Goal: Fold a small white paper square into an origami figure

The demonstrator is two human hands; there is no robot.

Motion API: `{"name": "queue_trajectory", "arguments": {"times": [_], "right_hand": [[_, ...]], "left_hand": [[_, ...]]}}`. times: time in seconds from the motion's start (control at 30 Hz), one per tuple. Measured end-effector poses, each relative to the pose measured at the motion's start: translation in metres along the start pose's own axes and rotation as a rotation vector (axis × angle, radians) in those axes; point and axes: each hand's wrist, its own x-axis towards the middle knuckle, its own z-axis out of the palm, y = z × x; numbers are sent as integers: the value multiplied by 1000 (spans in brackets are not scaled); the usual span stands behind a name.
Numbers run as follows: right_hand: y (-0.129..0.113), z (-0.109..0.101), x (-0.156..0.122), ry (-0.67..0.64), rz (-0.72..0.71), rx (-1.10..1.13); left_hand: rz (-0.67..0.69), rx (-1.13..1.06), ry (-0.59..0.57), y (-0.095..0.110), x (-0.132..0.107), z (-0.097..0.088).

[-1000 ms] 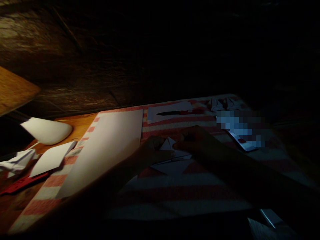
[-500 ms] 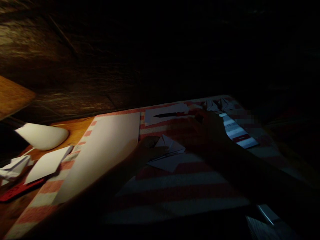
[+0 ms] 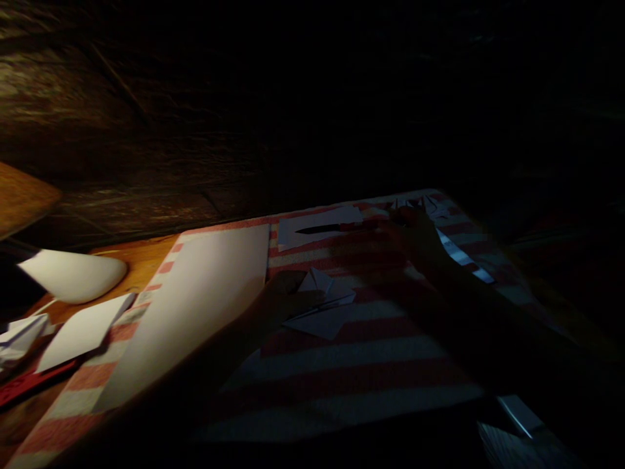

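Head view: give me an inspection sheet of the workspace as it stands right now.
Surface: striped cloth, red and white, over a wooden table.
Job's things: folded white paper under the left hand; knife lying on a white sheet beyond it.
Clutter: large white sheet; small white card; folded paper shapes at the far corner; white rounded object on the left.
Grippers: left hand on the folded white paper; right hand at the knife's handle end; too dark to tell either grip.
Cables: nothing seen.
Surroundings: very dark; little beyond the table can be made out.
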Motion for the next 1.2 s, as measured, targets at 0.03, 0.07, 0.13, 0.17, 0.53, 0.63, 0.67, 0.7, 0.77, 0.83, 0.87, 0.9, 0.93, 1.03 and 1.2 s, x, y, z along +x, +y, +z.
{"name": "queue_trajectory", "arguments": {"times": [0.03, 0.07, 0.13, 0.17, 0.53, 0.63, 0.67, 0.7, 0.77, 0.83, 0.87, 0.9, 0.93, 1.03, 1.2], "right_hand": [[0, 1, 0, 1, -1, 5], [1, 1, 0, 1, -3, 10], [2, 2, 1, -1, -4, 22], [3, 2, 2, -3, -3, 28], [-20, 6, -23, -181, -188, 289], [-32, 10, -42, -504, -182, 465], [-34, 11, -48, -611, -113, 538], [-35, 12, -52, -723, -31, 613], [-33, 14, -58, -932, 60, 610], [-29, 17, -59, -1010, 60, 571], [-27, 18, -59, -1018, 45, 553], [-26, 19, -58, -1020, 25, 541], [-24, 20, -57, -1017, 4, 534], [-23, 22, -56, -1029, -42, 507], [-24, 23, -59, -1047, -33, 483]], "left_hand": [[0, -1, -4, 0, 0, 0], [1, -2, -8, 0, 0, 0], [5, -6, -13, -1, 1, -1], [7, -8, -14, -2, 2, -1], [19, -84, 36, -9, 5, 1], [39, -57, 94, -2, -1, 7], [43, -56, 99, 0, -2, 8], [45, -52, 99, 1, -3, 9], [33, -33, 85, 2, -4, 9], [18, 0, 60, 1, -3, 8], [17, 20, 46, 0, -3, 7], [22, 39, 33, 0, -2, 7], [30, 58, 14, 0, -2, 7], [53, 111, -43, 2, -3, 7], [30, 198, -91, 2, -3, 6]]}}
